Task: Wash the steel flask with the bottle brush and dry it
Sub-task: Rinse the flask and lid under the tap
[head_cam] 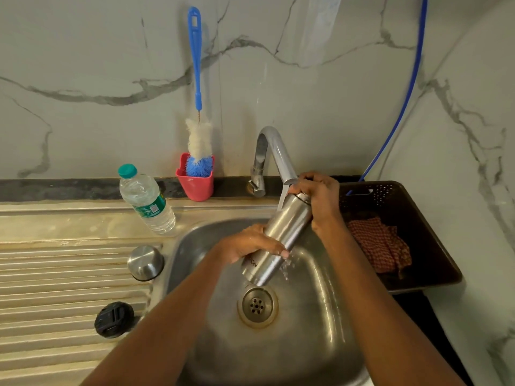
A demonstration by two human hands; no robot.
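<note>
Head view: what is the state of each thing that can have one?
tap, running
steel flask, tilted under the water
left hand, grips its middle
right hand, grips its top
bottle brush, standing in red cup
water bottle, capped
steel cup, upside down on drainboard
black lid, lying on drainboard
cloth, crumpled in basket

flask silver | brush handle blue | cup red | cloth red-checked
</note>
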